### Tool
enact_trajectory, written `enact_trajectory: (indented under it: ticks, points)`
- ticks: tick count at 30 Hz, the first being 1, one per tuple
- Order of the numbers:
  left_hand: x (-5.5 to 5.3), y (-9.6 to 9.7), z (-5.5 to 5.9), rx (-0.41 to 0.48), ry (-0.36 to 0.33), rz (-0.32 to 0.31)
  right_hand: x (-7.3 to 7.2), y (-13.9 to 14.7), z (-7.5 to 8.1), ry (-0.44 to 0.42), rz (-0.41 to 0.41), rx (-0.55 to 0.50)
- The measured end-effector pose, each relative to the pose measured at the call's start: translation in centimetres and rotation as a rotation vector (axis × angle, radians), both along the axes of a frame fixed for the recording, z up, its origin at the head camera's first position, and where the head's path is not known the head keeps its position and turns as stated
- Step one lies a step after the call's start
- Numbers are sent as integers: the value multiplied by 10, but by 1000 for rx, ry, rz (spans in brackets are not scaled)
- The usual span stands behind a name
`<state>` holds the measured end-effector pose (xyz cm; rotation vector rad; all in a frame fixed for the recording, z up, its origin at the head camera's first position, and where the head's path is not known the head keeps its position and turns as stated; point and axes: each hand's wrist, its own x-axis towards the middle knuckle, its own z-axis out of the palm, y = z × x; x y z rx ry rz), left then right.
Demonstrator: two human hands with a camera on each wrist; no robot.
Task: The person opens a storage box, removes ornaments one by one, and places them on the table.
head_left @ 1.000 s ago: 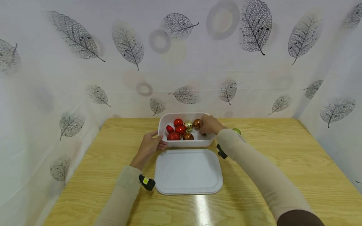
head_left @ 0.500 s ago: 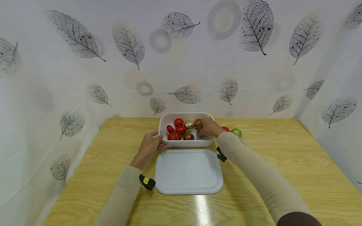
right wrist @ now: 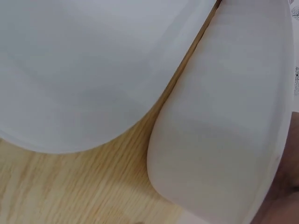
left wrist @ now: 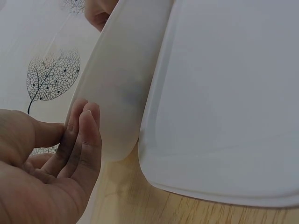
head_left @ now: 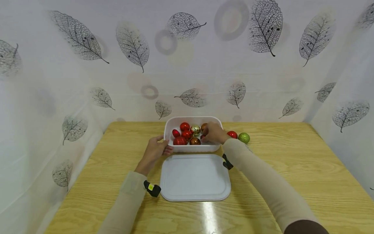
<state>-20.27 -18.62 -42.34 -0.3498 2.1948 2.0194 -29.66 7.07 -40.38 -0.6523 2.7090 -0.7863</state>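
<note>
A white plastic box (head_left: 193, 148) stands at the back of the table with several shiny Christmas baubles in it. Among them are a large red bauble (head_left: 180, 140), a gold bauble (head_left: 195, 130) and a brown bauble (head_left: 194, 141). My left hand (head_left: 155, 148) grips the box's left end, thumb at the rim and fingers against the outer wall (left wrist: 121, 88). Inside the right end, my right hand (head_left: 214, 133) pinches a small dark red bauble (head_left: 203, 137), mostly hidden by the fingers. In the right wrist view the box wall hides most of that hand (right wrist: 285, 186).
The white lid (head_left: 195, 177) lies flat on the wooden table (head_left: 263, 208), just in front of the box. To the box's right are a red bauble (head_left: 232, 135) and a green glittery bauble (head_left: 243, 138). A leaf-patterned curtain (head_left: 193, 65) hangs behind.
My right hand has shifted slightly left inside the box with the small dark red bauble. Its sleeve has uncovered the red and green baubles on the table. The left hand stays put.
</note>
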Motion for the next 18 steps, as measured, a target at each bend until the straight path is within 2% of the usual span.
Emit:
enact_trajectory:
  ticks: [10, 18]
  points:
    - [1, 1, 0, 4, 10, 1, -1, -2, -8, 18, -4, -5]
    - [1, 1, 0, -6, 15, 3, -1, -1, -9, 23, 0, -55]
